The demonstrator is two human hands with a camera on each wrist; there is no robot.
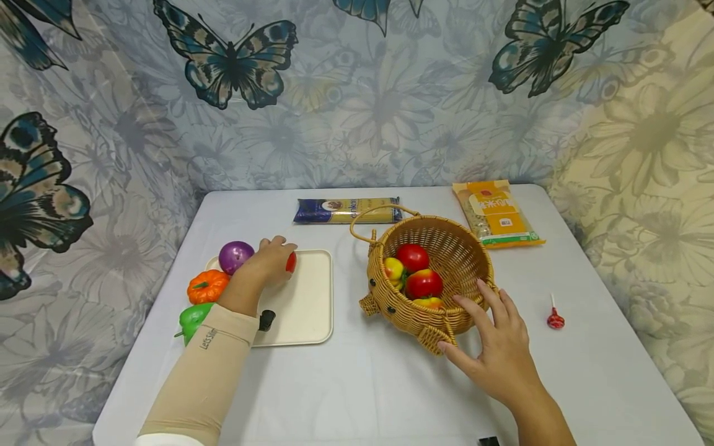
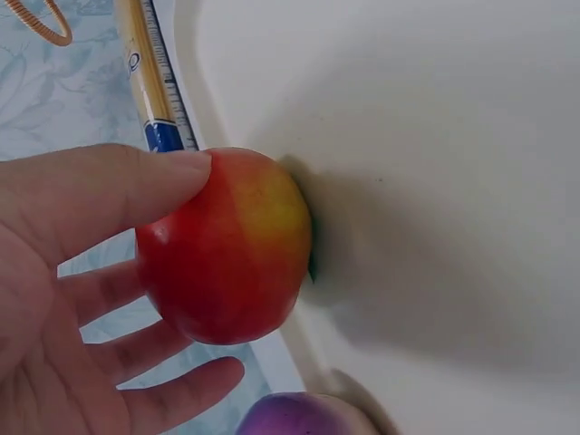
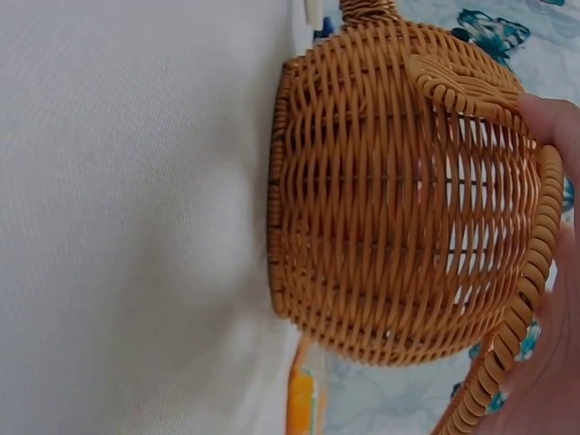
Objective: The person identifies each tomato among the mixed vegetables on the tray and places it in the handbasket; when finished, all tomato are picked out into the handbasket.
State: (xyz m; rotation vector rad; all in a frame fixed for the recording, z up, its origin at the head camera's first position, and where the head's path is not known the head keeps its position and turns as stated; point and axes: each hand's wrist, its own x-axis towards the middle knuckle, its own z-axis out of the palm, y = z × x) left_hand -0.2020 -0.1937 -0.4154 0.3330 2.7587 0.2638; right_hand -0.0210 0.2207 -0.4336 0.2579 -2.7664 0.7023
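Note:
My left hand (image 1: 271, 261) pinches a round red-and-yellow fruit (image 2: 227, 245) between thumb and fingers, just over the cream tray (image 1: 312, 297). A bit of green shows on its underside in the left wrist view. My right hand (image 1: 500, 347) holds the near right rim of a wicker basket (image 1: 413, 319), thumb on its woven ear (image 3: 471, 91) and fingers over the edge. Inside the basket lie several red and yellow fruits (image 1: 424, 284). Beside the left wrist, at the tray's left side, are a purple round vegetable (image 1: 235, 256), an orange pumpkin (image 1: 207, 287) and a green pepper (image 1: 194, 320).
Behind the basket lies a blue-and-yellow pasta packet (image 1: 346, 210). At the back right is an orange bag of grain (image 1: 498, 214). A red lollipop (image 1: 555, 317) rests on the right part of the white table (image 1: 357, 396). The basket's handle (image 1: 365, 220) tilts over its left side.

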